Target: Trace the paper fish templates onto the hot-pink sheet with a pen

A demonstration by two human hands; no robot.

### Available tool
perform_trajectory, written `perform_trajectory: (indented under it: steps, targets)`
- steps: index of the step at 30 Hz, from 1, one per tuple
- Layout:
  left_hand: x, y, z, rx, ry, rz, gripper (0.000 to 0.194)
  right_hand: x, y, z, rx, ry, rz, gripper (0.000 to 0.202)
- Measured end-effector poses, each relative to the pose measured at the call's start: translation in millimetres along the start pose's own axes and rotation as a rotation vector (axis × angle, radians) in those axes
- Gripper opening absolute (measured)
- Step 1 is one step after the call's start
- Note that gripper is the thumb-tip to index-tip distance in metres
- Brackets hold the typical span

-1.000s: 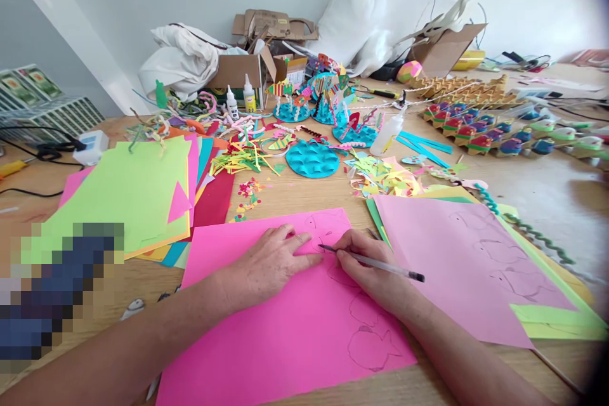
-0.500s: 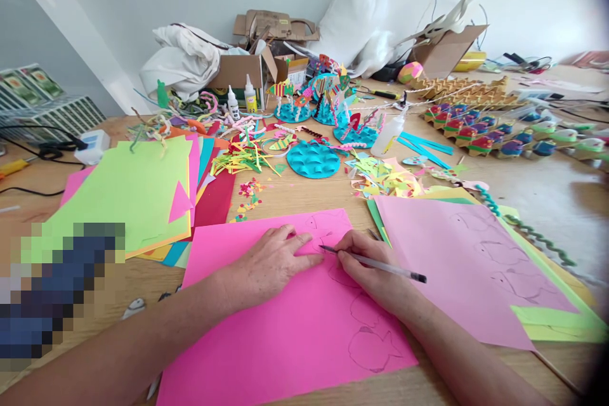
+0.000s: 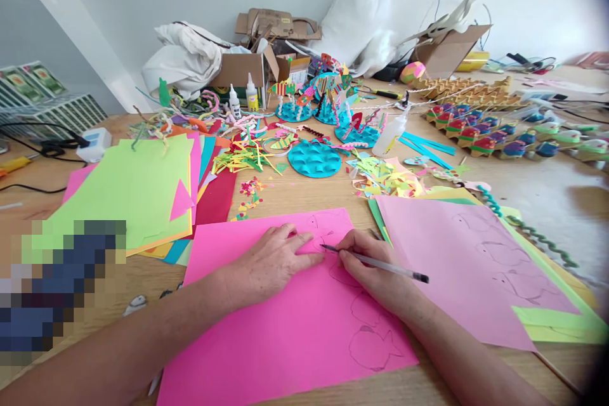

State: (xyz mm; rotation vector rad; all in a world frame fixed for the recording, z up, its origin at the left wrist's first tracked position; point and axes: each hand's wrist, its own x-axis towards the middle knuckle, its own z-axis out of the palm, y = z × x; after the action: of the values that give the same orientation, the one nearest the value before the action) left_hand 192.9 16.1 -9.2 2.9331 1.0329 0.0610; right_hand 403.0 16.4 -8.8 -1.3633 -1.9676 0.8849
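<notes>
A bright pink sheet (image 3: 247, 342) lies on the wooden table, with several fish outlines drawn down its right side. My left hand (image 3: 273, 260) rests flat on this sheet with fingers spread, holding nothing. In my right hand (image 3: 368, 263) is a pen (image 3: 394, 268) with a clear barrel and dark end cap; its tip touches the pink sheet just right of my left fingertips. To the right, a light pink sheet (image 3: 428, 279) with pencilled fish lies over green and yellow sheets.
Green paper (image 3: 124, 190) is stacked at the left. Behind lie paper scraps (image 3: 387, 179), a blue scalloped disc (image 3: 314, 158), a glue bottle (image 3: 391, 133), and egg cartons with painted cups (image 3: 485, 143). A cardboard box (image 3: 242, 73) stands at the back. A pixelated area covers the lower left.
The whole view has shifted very slightly. Both hands and the pen hold nearly the same place on the pink sheet.
</notes>
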Motion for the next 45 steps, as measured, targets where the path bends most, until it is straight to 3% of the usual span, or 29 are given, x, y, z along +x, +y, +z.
perform_trajectory:
  steps: [45]
  targets:
    - [-0.8, -0.4, 1.7, 0.022, 0.001, 0.005, 0.04, 0.2, -1.3, -0.3, -0.004, 0.001, 0.008, 0.008]
